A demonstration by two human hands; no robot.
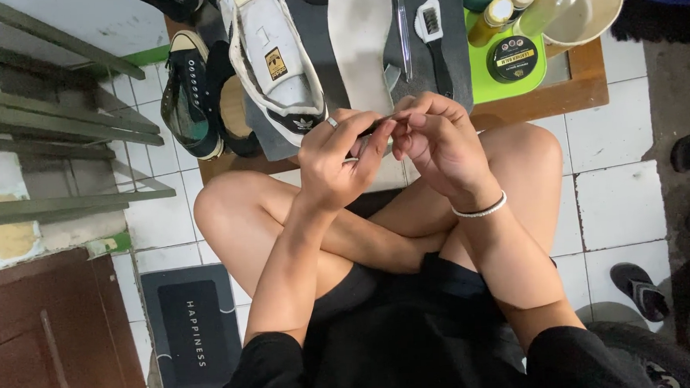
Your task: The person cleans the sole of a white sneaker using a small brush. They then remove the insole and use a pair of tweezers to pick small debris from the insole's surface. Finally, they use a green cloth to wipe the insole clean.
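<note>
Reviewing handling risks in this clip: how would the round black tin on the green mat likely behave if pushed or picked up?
The round black tin lies flat on its wide base on the green mat, so it would probably slide rather than tip. It is low and broad, likely light for its width. Its smooth lid may be slippery; set on edge, it could roll.

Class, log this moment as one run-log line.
left hand: pinching thin tool | right hand: fingertips at tool | white sneaker: on mat ahead
</note>
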